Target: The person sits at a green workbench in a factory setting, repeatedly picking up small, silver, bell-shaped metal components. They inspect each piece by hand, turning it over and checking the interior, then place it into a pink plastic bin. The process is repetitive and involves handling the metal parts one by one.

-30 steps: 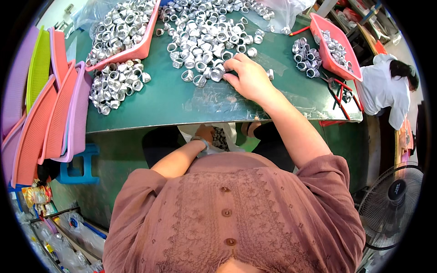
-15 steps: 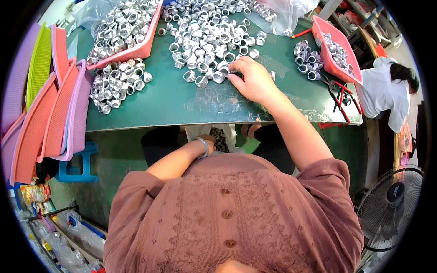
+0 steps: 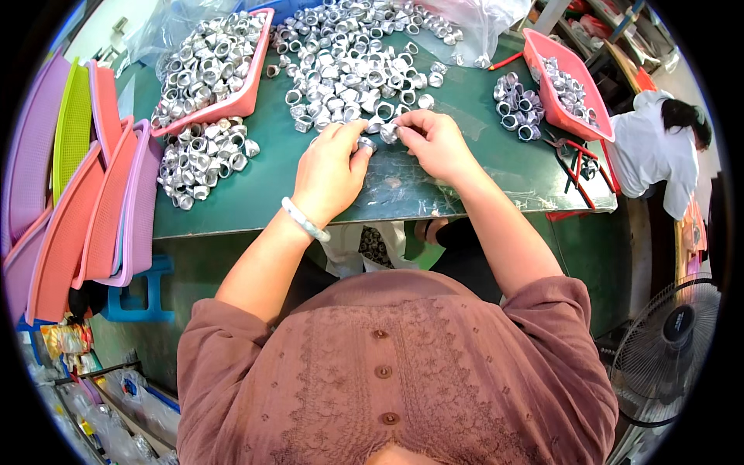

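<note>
A big heap of chunky silver-coloured metal rings (image 3: 353, 66) spreads over the green table (image 3: 263, 182). At its near edge, my right hand (image 3: 443, 149) pinches one metal ring (image 3: 389, 133) between thumb and fingertips. Close beside it, my left hand (image 3: 332, 169), with a pale bangle on the wrist, is closed at the fingertips on another metal ring (image 3: 366, 143). Both hands are almost touching each other. A smaller pile of rings (image 3: 203, 159) lies to the left, and a further small pile (image 3: 515, 108) sits on the right.
A pink basket (image 3: 246, 99) full of rings stands at the left, another pink basket (image 3: 573, 120) at the right. Red-handled pliers (image 3: 575, 174) lie near the right edge. Stacked plastic baskets (image 3: 70, 194) rise at far left. A person in white (image 3: 647, 151) and a fan (image 3: 674, 341) are on the right.
My left hand has come up from my lap to the heap and now grips a ring. The right hand has drawn slightly right and nearer, holding a ring off the heap's edge.
</note>
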Motion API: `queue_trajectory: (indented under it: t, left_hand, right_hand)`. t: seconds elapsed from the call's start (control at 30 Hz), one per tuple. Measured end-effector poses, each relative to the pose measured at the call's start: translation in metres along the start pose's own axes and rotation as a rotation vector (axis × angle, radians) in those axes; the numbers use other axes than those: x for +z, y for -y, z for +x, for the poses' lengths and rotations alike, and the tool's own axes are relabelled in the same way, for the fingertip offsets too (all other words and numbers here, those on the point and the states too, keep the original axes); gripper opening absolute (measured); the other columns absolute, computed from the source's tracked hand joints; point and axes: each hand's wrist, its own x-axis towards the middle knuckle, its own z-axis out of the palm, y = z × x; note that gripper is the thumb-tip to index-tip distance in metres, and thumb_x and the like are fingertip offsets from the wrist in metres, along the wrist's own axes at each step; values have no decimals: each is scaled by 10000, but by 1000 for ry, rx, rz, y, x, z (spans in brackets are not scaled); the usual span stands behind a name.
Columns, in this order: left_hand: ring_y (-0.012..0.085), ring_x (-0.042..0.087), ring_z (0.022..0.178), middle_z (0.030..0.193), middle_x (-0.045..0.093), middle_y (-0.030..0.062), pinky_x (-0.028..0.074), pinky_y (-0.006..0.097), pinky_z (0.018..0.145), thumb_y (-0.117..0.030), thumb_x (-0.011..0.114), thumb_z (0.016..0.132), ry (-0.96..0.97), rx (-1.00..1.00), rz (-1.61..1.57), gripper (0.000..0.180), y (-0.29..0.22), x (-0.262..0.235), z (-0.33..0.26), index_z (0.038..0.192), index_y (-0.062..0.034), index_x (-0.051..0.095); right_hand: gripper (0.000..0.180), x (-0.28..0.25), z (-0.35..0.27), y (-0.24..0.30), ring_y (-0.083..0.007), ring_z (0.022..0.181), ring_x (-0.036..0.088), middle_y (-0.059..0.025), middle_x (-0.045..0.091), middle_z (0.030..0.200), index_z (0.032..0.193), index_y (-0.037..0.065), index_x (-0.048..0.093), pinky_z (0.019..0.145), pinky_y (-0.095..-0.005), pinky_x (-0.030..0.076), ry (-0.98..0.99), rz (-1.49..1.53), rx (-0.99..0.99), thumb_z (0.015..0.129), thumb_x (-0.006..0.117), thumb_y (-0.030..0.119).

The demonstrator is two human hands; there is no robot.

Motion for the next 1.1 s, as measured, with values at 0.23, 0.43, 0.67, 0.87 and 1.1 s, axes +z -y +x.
queue_trajectory:
  t: [0.23,0.43,0.67,0.87,1.1]
  left_hand:
    - [58,496,694,907,531,11,454,203,617,-41,705,796,68,-183,-462,501,-10,15,-6,1270,-56,543]
    - [83,540,842,992,581,17,463,223,775,-23,666,839,133,-167,-745,425,-7,17,-9,1249,-36,556]
    - [104,579,881,1009,575,31,493,241,808,-27,637,865,107,-253,-964,306,-9,14,-14,1167,-18,583]
    - [188,611,959,1071,605,80,500,334,890,-188,509,964,184,-634,-1545,285,-26,1,-31,1188,-12,517]
    - [185,590,823,961,605,87,510,306,694,-345,465,975,187,-976,-1698,369,-26,-12,-49,1060,-9,593]
  right_hand:
    - [162,-10,-24,13,-150,730,601,-92,635,894,1030,-52,597,647,-267,502,184,910,245,914,541,46]
    - [147,-10,-34,9,-164,737,606,-91,639,900,1018,-26,598,653,-282,516,328,1157,228,911,566,70]
    - [132,-7,-39,14,-167,742,621,-118,654,936,1008,-28,594,643,-283,528,328,1212,221,917,548,57]
    - [158,-4,-54,37,-110,779,615,-72,651,950,1003,-50,605,656,-249,527,244,576,185,897,529,39]
    - [180,7,-57,47,-129,784,649,-90,683,896,1030,-20,624,678,-280,531,240,254,-81,863,581,31]
